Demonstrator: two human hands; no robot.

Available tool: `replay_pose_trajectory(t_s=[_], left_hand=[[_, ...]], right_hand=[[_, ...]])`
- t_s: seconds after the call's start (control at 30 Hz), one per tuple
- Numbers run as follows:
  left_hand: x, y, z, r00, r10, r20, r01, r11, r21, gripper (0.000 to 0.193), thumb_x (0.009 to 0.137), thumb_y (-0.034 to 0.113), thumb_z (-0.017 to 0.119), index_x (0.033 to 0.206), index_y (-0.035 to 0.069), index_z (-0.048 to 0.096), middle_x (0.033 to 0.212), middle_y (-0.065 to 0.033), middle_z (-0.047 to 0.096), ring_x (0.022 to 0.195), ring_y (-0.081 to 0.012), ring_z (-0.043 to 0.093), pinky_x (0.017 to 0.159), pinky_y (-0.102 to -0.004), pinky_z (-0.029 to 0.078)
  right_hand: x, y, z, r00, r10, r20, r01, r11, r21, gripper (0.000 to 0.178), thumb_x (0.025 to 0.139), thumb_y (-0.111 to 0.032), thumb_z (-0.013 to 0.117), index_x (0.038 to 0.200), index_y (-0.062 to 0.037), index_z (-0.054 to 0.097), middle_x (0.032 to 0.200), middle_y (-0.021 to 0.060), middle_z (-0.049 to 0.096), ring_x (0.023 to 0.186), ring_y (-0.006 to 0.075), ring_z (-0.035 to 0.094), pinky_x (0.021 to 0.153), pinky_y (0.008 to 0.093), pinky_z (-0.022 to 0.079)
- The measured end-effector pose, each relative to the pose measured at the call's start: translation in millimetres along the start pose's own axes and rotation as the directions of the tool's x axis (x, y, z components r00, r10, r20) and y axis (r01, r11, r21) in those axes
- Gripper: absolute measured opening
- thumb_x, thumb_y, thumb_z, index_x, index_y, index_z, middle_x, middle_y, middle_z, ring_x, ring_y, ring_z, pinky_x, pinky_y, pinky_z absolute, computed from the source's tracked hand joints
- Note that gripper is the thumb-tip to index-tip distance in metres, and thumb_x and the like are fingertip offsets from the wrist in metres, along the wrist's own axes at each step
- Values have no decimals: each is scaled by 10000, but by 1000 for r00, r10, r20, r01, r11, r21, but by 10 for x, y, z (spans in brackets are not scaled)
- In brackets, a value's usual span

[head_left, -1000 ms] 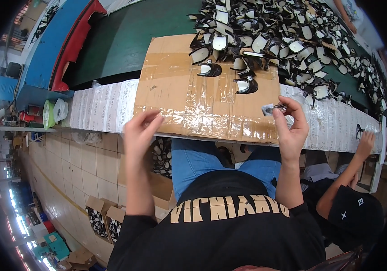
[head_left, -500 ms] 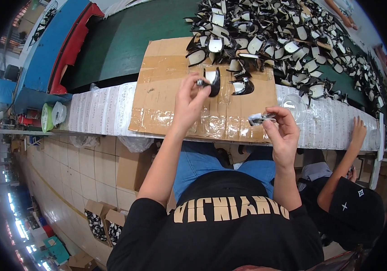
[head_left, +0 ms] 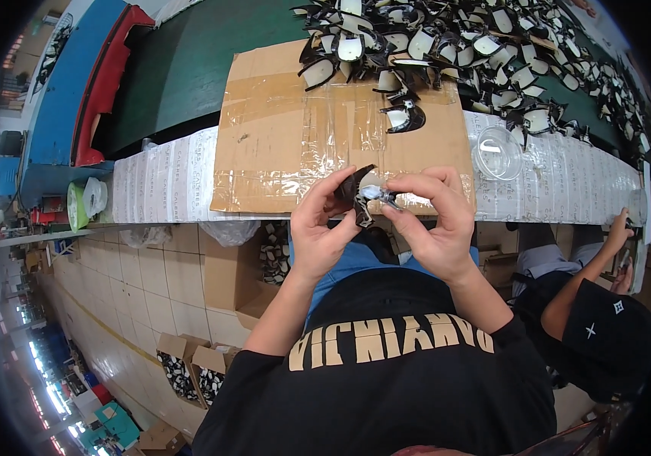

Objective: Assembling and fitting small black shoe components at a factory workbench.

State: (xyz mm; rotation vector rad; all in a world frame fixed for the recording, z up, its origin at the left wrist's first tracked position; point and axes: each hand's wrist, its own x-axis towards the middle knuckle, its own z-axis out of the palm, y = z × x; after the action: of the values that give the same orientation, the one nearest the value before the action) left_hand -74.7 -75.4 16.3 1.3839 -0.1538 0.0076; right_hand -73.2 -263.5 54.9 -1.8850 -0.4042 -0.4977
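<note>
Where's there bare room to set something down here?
Bare: the left of the cardboard sheet, up to the green surface; that surface between the red flap and the heap of black-and-white pieces. Crowded: the surface's right side, under the heap, which spills onto the sheet's far edge.

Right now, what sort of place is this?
Probably a factory workroom: a heap of similar black-and-white parts lies on a green surface, and open cardboard boxes on the floor hold similar-looking pieces.

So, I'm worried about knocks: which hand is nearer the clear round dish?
The right hand, below and left of the clear round dish in view; the left hand is farther left.
</note>
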Motion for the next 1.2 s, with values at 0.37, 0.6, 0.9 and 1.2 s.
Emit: replay_pose_trajectory(t_s=[0.37,0.6,0.9,1.2], left_hand=[[18,16,-39,1000,-24,9,23,997,77,563,824,-121,655,1372,-11,586,1213,-77,621,1013,-127,665,877,-270,559],[1,85,23,999,-17,33,12,985,170,583,792,-93,675,1363,-1,604,1144,-75,681,949,-109,677,839,-257,556],[-31,121,67,1000,-5,27,-2,964,266,558,764,-65,705,1315,8,652,976,-56,731,840,-72,667,762,-230,543],[-41,131,52,997,-68,23,61,974,219,560,788,-81,696,1338,-14,621,1023,-58,733,866,-64,669,781,-225,545]], right_hand=[[-100,-77,-134,981,174,86,-192,934,302,330,751,11,807,1069,-36,729,998,58,725,930,198,596,844,282,473],[-29,4,-82,984,176,-10,-172,971,169,310,752,1,803,1052,-43,739,965,45,717,894,186,585,821,297,468],[4,82,-34,995,91,-38,-92,996,-12,319,726,-50,832,1034,-69,753,918,24,735,857,197,577,803,316,450],[59,123,-77,980,82,-179,-96,993,-72,283,755,-29,824,1024,-48,739,932,43,707,867,193,584,773,306,476]])
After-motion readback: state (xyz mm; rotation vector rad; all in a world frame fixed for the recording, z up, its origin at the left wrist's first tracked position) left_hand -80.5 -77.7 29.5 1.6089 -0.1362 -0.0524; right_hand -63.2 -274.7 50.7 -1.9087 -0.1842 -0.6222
